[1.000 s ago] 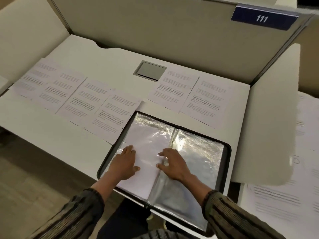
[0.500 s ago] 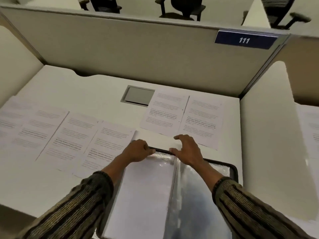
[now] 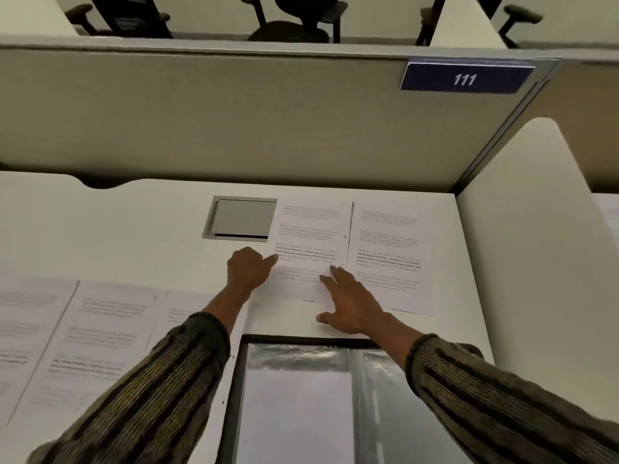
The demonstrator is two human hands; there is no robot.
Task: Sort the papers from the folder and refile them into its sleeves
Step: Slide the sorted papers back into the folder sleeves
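Near the desk's (image 3: 134,229) back edge, both hands have left the folder (image 3: 238,396): left hand (image 3: 249,269) pinches a printed sheet (image 3: 308,236) by its left edge, right hand (image 3: 351,303) presses it, fingers spread.

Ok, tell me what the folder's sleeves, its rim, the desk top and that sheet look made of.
Clear folder sleeves: thin glossy plastic film, going by the crinkles and glare.
Black folder rim: dull and dark, plastic or fabric, cannot tell.
White desk top: smooth matt, probably laminate.
White printed sheet: plain matt paper, flat with printed lines.
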